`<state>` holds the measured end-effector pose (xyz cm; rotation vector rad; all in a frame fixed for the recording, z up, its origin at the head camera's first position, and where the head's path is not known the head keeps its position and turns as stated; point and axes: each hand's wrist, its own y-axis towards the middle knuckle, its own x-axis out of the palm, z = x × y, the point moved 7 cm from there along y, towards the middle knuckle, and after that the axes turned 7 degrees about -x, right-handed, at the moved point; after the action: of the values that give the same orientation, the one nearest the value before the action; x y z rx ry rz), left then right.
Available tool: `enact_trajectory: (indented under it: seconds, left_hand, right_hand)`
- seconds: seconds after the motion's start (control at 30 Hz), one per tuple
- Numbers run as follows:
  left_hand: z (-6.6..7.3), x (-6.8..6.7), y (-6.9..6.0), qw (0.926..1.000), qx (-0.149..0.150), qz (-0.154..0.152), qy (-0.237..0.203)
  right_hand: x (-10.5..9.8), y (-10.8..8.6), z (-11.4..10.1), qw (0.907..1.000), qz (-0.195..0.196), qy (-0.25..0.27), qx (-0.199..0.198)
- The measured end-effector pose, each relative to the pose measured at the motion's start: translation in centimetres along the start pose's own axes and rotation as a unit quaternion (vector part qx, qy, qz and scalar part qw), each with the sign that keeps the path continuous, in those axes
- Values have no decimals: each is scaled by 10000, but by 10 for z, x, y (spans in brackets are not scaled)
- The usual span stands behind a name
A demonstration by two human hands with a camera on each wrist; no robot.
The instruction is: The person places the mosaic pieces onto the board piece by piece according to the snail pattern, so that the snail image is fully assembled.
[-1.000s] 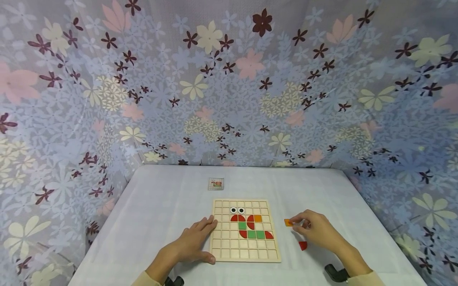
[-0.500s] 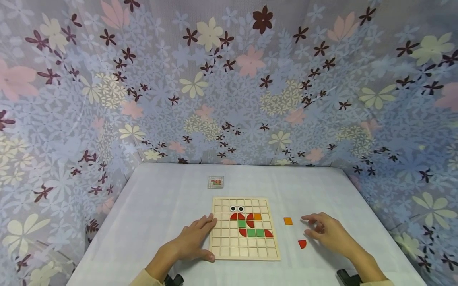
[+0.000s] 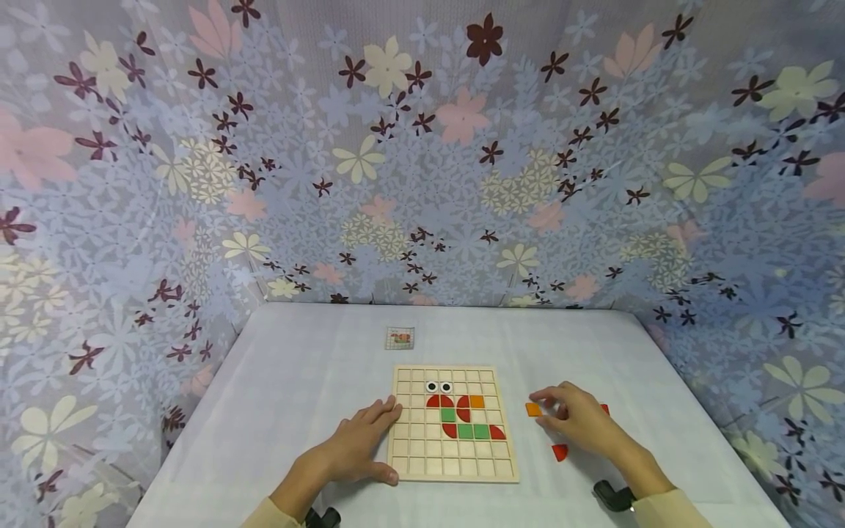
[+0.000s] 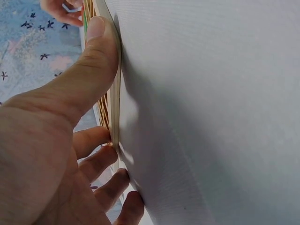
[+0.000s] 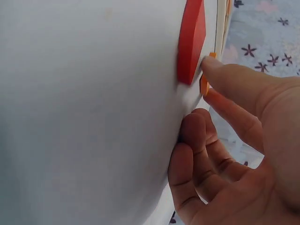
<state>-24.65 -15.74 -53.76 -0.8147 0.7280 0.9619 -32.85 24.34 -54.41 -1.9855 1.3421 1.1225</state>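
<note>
My left hand [image 3: 359,446] lies at the left edge of a wooden grid board [image 3: 455,468], fingertips and thumb spread along its frame. In the left wrist view, the thumb [image 4: 96,51] presses against the board's side. My right hand [image 3: 581,422] is low over the table right of the board. Its thumb and index finger stand apart on either side of an orange square tile [image 3: 533,410], which lies flat; firm contact cannot be made out. A red quarter-circle tile [image 3: 560,452] lies just below that hand, and large in the right wrist view is a red tile [image 5: 191,42].
On the board are two eye tiles [image 3: 439,387], several red curved tiles, green square tiles [image 3: 465,431] and an orange square. A small picture card [image 3: 400,338] lies behind it. Another red piece [image 3: 605,408] peeks out behind my right hand. A flowered curtain [image 3: 422,183] surrounds the table.
My right hand drew back to the right from the orange square tile, leaving it on the table, then came back to it. The left hand has stayed on the board's edge.
</note>
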Motion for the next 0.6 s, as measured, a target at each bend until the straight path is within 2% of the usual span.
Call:
enact_trajectory:
  seconds: [0.6]
  left_hand:
    - [2, -1, -2, 10000, 42, 36, 46]
  right_hand:
    - [5, 9, -6, 10000, -36, 46, 67]
